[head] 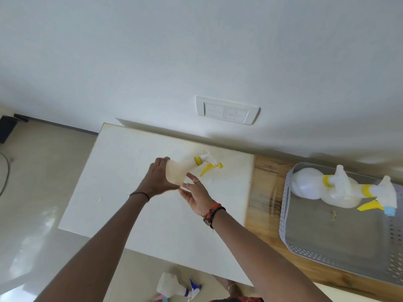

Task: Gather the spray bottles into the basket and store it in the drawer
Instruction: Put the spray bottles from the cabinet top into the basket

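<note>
Fingers (160, 168) of left hand (158, 178) wrapped round yellow-trigger spray bottle (181, 171) over white table (122, 192), right hand (196, 195) half open beneath, touching its base, two bottles (309, 184) in grey basket (327, 236)

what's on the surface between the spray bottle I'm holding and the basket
Nothing. In the head view, between the held spray bottle and the basket there is only bare white tabletop and a strip of wooden counter.

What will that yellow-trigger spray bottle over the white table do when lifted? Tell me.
The spray bottle looks translucent and empty, so probably light. Its rounded plastic body may slip or roll if laid down. The left hand grips its base; the right hand is open beside it.
</note>
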